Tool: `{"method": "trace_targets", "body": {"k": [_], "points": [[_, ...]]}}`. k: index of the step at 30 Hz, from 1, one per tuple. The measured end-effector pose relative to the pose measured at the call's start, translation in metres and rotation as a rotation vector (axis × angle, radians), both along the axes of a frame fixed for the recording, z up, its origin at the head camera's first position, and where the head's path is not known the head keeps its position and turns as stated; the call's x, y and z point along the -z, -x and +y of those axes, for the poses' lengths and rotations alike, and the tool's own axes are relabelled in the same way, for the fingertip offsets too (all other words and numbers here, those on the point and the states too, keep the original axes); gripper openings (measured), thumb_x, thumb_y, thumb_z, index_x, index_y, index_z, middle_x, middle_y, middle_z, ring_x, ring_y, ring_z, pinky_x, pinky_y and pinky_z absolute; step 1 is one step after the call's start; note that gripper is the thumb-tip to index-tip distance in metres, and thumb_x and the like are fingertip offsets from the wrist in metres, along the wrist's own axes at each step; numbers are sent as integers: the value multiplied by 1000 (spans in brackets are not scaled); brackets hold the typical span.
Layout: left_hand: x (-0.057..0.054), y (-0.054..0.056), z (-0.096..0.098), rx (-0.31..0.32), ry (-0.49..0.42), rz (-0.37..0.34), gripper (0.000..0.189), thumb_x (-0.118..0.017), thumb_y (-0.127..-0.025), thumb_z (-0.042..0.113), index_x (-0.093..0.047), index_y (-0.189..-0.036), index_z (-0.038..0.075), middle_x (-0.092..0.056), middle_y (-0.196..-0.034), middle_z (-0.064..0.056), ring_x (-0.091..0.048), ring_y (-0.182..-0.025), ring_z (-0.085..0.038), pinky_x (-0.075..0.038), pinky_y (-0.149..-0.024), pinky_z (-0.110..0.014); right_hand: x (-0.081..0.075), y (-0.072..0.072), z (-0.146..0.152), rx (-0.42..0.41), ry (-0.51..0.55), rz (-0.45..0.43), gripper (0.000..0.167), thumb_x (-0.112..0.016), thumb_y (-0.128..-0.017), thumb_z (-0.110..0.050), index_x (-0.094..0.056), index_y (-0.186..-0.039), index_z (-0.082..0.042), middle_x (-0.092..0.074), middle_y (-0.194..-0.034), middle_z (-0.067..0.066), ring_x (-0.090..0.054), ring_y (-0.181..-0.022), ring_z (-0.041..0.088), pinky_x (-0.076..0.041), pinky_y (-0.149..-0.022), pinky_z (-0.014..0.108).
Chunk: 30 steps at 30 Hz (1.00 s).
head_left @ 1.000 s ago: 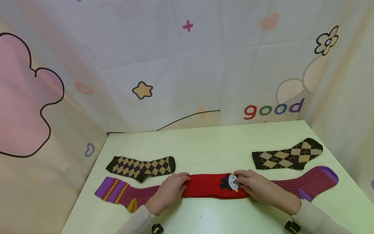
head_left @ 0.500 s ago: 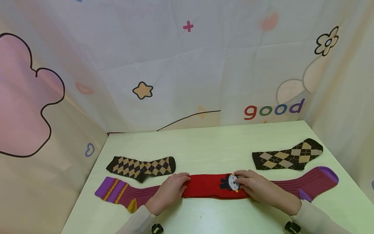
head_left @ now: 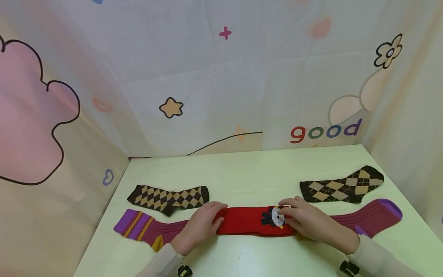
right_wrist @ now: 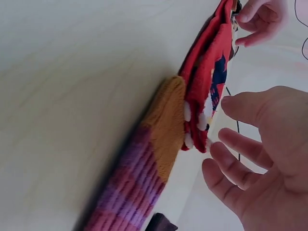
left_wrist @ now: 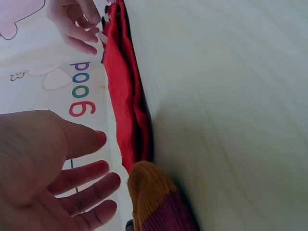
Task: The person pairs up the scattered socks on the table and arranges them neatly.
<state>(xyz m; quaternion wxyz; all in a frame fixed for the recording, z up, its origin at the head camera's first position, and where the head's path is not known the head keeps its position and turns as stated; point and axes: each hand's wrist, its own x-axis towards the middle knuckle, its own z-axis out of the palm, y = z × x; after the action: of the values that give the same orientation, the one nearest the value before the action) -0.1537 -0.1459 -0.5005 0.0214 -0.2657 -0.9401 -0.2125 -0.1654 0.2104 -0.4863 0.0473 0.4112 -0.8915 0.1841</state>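
Red folded cloth (head_left: 243,223) with an animal-face patch (head_left: 275,217) is lying on the pale table (head_left: 235,259) between a striped maroon sock (head_left: 169,227) and a second maroon sock (head_left: 367,218). Left hand (head_left: 200,227) and right hand (head_left: 309,220) are hanging over its ends, fingers loosely spread, gripping nothing; fingertip contact is possibly occurring, views unclear.
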Motion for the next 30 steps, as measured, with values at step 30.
{"method": "trace_targets", "body": {"k": [30], "points": [[7,-15,16,186,33,59,32,-76,-94,15,-71,-125,9,-68,-129,-2,-61,-122,-18,-50,-104,-31,17,-10,-20,-126,48,79,38,-84,-84,-11,-74,-120,-15,-66,-123,1,-61,-109,20,-58,-88,38]]}}
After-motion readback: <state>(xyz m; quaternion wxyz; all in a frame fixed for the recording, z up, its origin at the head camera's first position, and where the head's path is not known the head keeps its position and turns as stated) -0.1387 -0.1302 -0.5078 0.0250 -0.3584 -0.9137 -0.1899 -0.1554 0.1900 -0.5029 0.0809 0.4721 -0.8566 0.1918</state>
